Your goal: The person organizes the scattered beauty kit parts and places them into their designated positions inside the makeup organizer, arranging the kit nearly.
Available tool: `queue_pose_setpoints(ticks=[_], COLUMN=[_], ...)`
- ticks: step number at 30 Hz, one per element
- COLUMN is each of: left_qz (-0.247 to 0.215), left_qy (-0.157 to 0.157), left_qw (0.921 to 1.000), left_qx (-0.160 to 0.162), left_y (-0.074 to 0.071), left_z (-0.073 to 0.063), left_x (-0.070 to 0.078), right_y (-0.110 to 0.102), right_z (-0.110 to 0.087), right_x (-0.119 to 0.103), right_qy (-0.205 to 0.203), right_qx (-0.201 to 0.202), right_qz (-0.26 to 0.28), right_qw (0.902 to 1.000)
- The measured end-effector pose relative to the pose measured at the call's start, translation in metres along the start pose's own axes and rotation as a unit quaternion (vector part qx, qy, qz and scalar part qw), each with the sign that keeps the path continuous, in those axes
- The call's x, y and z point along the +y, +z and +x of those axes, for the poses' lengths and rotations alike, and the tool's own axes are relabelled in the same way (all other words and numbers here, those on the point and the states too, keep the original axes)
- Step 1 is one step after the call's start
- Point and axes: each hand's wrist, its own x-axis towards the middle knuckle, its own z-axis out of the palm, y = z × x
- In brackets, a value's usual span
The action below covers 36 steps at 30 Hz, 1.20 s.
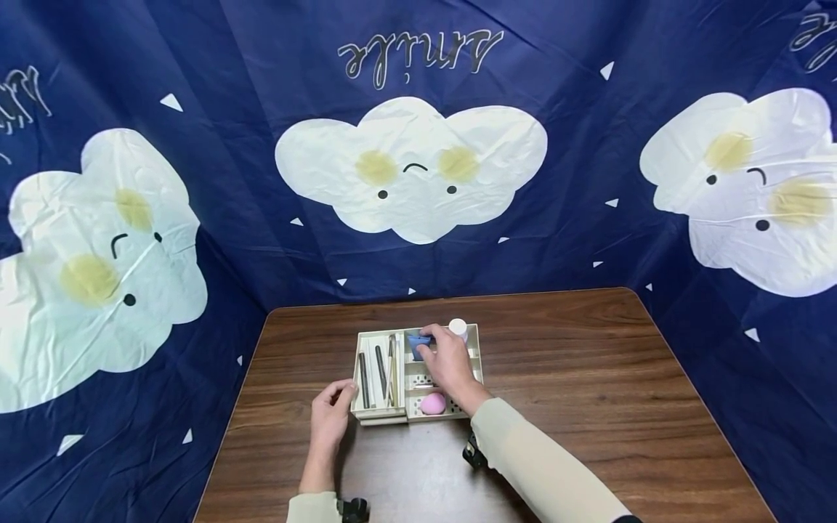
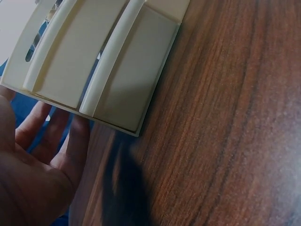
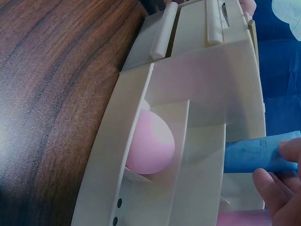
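A cream desktop organizer point(image 1: 383, 420) stands on the table, with drawer fronts point(image 2: 136, 80) below its left section. My right hand point(image 1: 451, 365) pinches a blue squeeze tube point(image 3: 254, 154) between thumb and fingers. The tube's lower end is inside a back compartment of the organizer's right section. At the left side of the organizer is my left hand point(image 1: 330, 410), its fingers point(image 2: 77, 141) resting against the side wall. A pink egg-shaped makeup sponge point(image 3: 151, 141) lies in the front right compartment.
Dark slim sticks point(image 1: 364, 379) and brush-like rods point(image 1: 391, 370) lean in the left section. A white-capped container point(image 1: 458, 328) stands in the back right corner. Wooden tabletop point(image 1: 562, 378) surrounds the organizer. Behind hangs a dark blue cloth point(image 1: 418, 269) with clouds.
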Motion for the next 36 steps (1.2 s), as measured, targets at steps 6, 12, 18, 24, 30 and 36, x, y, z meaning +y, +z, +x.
queue_pose_setpoints(ticks=[6, 12, 18, 24, 30, 36], left_qz=[0.007, -0.006, -0.015, -0.008, 0.006, 0.006], left_qy=[0.004, 0.015, 0.017, 0.009, 0.010, 0.012], left_qw=[0.9999, 0.9998, 0.9997, 0.9999, 0.9999, 0.9998], left_qx=[-0.012, -0.011, 0.007, 0.004, -0.006, -0.014], left_y=[-0.002, -0.001, 0.001, 0.001, -0.003, -0.003], left_z=[-0.010, -0.006, 0.002, 0.003, -0.014, -0.018], left_x=[0.025, 0.011, -0.009, -0.007, 0.026, 0.030], right_y=[-0.005, -0.012, -0.021, -0.032, -0.046, -0.062], right_z=[0.001, 0.001, 0.002, 0.001, 0.001, -0.001], right_x=[0.000, -0.002, -0.003, -0.003, 0.000, 0.009], right_qy=[-0.009, -0.024, -0.025, -0.029, -0.035, -0.052], right_qx=[0.005, 0.010, 0.017, 0.031, 0.037, 0.062], right_qz=[0.005, 0.011, 0.038, 0.053, 0.071, 0.108], right_qw=[0.9999, 0.9996, 0.9988, 0.9977, 0.9961, 0.9908])
